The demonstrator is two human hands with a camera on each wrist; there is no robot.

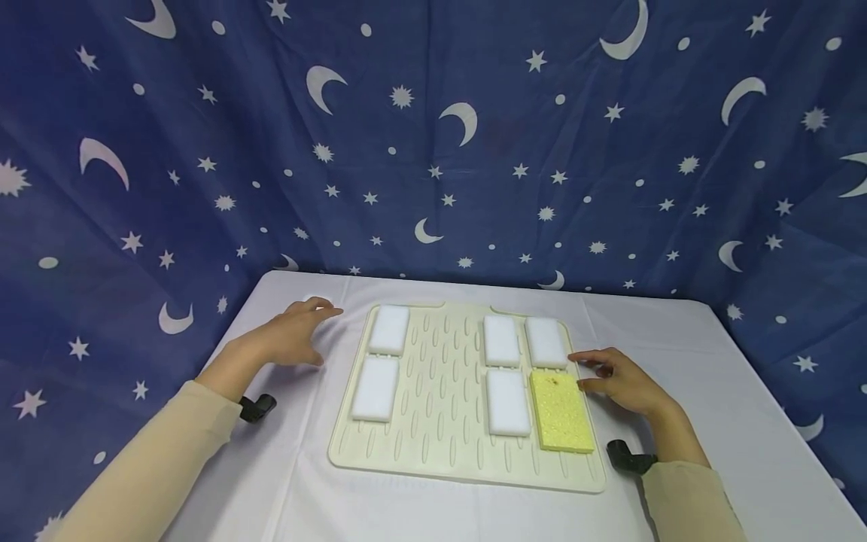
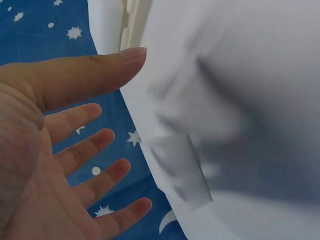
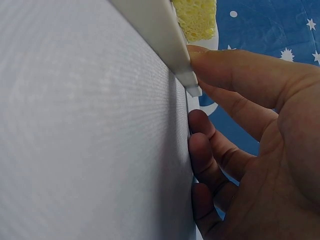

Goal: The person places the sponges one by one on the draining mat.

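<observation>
- Right hand (image 1: 619,382) rests on the worktop (image 1: 711,391) at the right edge of the cream ribbed mat (image 1: 443,444), just beside the yellow sponge (image 1: 561,412). Right wrist view: thumb (image 3: 235,70) touches the mat's rim, the other fingers lie against the cloth below it. Grip loose, fingers lightly bent, nothing enclosed. I read this as a hand steadying or feeling for the mat edge, not a grasp.
- Left hand (image 1: 293,337) sits on the worktop left of the mat, near its far-left corner, apart from the rim. Left wrist view confirms fingers (image 2: 95,142) spread and straight, palm bare; grip open, holding nothing.
- Yellow sponge lies flat at the near-right of the mat, long side along the right rim, with a small brownish stain near its far end. It is the thing closest to either hand.
- Five white sponges on the mat: two stacked in a column at left (image 1: 389,329) (image 1: 375,388), two side by side at far right (image 1: 501,340) (image 1: 546,342), one (image 1: 508,403) touching the yellow sponge's left side. Laid in a grid, likely for easy access.
- Blue moon-and-star cloth (image 1: 433,150) hangs behind.
</observation>
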